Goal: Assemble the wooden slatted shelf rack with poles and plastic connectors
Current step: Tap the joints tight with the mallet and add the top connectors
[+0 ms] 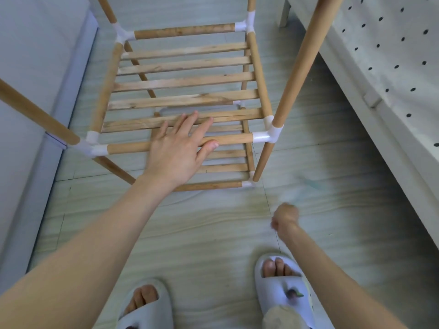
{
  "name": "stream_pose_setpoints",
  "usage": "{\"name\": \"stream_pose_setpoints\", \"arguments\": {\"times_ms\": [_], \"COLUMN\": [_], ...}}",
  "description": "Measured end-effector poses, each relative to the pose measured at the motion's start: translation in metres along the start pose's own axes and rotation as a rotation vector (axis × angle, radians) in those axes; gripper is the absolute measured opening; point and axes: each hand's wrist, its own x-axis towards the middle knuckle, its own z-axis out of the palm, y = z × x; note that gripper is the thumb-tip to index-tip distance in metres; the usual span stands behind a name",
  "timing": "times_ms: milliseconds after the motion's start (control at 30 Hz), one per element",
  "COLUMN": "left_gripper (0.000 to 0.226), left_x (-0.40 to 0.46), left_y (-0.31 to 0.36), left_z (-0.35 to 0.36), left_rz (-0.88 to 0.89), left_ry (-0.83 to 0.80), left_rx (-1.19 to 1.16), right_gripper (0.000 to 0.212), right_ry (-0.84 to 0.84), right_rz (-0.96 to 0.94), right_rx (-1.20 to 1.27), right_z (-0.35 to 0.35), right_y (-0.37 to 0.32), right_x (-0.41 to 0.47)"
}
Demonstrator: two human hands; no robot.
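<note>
Two shelf tiers are visible on the wooden rack (185,91), which stands on the pale wood-grain floor (213,222) between a light wall panel (28,67) at the floor's left edge and a white perforated panel (389,58) at its right edge. The upper tier carries wooden slats (185,65) running side to side, framed by round poles joined at each corner by white plastic connectors (268,135). A lower tier of slats (225,162) sits beneath, near the floor. Upright poles (306,60) rise from the near corners beyond the top of the view.

The left hand (178,148) lies flat over the near front pole (228,140) of the upper tier, fingers straight and spread, fingertips reaching the nearest slat, thumb resting on the pole. It grips nothing.

The right hand (285,218) hangs over the floor, well apart from the rack, fingers curled into a loose fist; it is blurred, and nothing can be made out in it.

Two feet in pale slippers (282,288) stand on the floor at the near edge.
</note>
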Motion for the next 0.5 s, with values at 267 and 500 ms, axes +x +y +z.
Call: {"name": "stream_pose_setpoints", "arguments": {"times_ms": [267, 500], "left_gripper": [0.058, 0.049], "left_x": [-0.007, -0.079], "left_y": [0.001, -0.016], "left_z": [0.004, 0.019], "left_rz": [0.017, 0.041], "left_ry": [0.075, 0.321], "left_rx": [-0.021, -0.309], "right_gripper": [0.019, 0.024], "right_ry": [-0.502, -0.524], "right_rz": [-0.103, -0.411], "right_rx": [-0.511, -0.749], "right_z": [0.034, 0.057], "right_y": [0.0, -0.033], "right_x": [-0.064, -0.119]}}
